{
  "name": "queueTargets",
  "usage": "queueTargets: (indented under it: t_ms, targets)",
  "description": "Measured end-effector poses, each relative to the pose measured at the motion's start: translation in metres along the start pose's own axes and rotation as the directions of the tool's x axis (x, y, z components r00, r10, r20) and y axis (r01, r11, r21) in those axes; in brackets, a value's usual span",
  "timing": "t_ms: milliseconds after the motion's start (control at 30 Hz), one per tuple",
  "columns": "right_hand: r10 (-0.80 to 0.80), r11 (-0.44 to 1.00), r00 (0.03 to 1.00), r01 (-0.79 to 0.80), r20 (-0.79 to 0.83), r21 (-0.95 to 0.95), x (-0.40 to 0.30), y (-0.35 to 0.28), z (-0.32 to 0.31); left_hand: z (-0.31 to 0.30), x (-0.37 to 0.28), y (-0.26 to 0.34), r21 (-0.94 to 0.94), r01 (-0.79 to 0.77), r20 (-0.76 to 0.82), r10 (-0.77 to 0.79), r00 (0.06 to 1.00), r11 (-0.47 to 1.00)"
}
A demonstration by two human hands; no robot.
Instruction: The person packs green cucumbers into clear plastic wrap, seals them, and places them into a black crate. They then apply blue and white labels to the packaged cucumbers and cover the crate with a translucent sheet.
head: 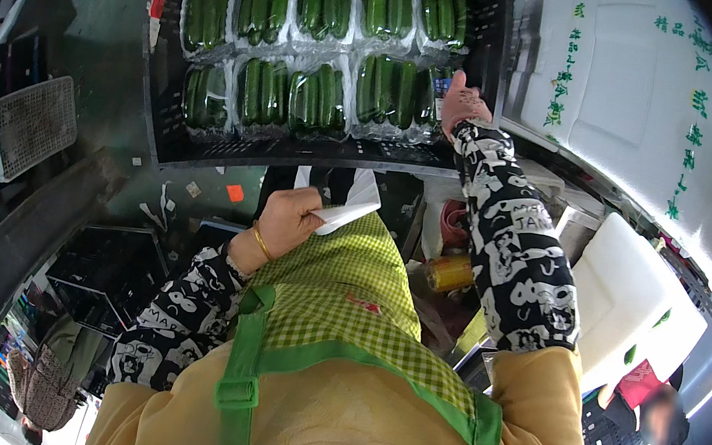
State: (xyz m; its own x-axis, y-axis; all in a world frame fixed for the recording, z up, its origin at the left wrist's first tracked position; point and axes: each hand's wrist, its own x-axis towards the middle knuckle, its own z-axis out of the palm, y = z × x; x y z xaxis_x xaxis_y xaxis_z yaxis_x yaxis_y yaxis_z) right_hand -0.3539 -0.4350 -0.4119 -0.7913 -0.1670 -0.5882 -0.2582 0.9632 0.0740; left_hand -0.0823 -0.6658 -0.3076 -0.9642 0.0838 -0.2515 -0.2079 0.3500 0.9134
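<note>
A black plastic crate [309,165] stands before me, holding two rows of cucumbers [326,5] in film-wrapped white trays. At the crate's right end, my right hand [466,101] is against the last pack [425,99] of the nearer row, thumb raised. Beside its fingers, a blue-and-white label [441,90] shows on this pack. The fingers' far side is hidden, so I cannot tell whether they grip the pack. In front of my apron [342,275], my left hand [288,220] pinches a folded strip of white paper [353,205] between thumb and fingers.
Large white boxes [595,72] with green writing stand along the right. A white foam block [625,301] and a yellow roll [450,273] lie nearer. Left are a grey plastic basket [38,127] and a black crate [109,277]. Other people [642,399] are at the edges.
</note>
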Motion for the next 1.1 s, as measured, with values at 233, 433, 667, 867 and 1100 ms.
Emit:
queueTargets:
  t_ms: [233, 433, 667, 867, 1100]
  targets:
    - [-0.128, 0.981, 0.969, 0.155, -0.211, 0.117, -0.101, -0.020, -0.095, -0.028, 0.048, 0.058, -0.147, -0.237, -0.329, 0.178, 0.928, 0.960]
    - [-0.611, -0.192, 0.782, 0.003, -0.122, 0.981, -0.205, -0.046, -0.113, -0.024, 0.063, 0.060, -0.438, -0.071, -0.344, -0.094, 0.934, 0.896]
    - [-0.275, -0.110, 0.960, 0.029, -0.058, 0.993, -0.233, -0.068, -0.106, -0.031, 0.073, 0.068, -0.195, -0.359, -0.387, 0.265, 0.883, 0.913]
    - [0.041, -0.223, 0.995, 0.095, -0.088, 0.970, -0.236, -0.082, -0.100, -0.021, 0.070, 0.067, -0.389, -0.314, -0.230, 0.239, 0.943, 0.866]
    - [-0.143, -0.110, 0.987, 0.063, -0.079, 0.992, -0.233, -0.076, -0.101, -0.012, 0.064, 0.065, -0.631, -0.143, -0.207, 0.012, 0.978, 0.763]
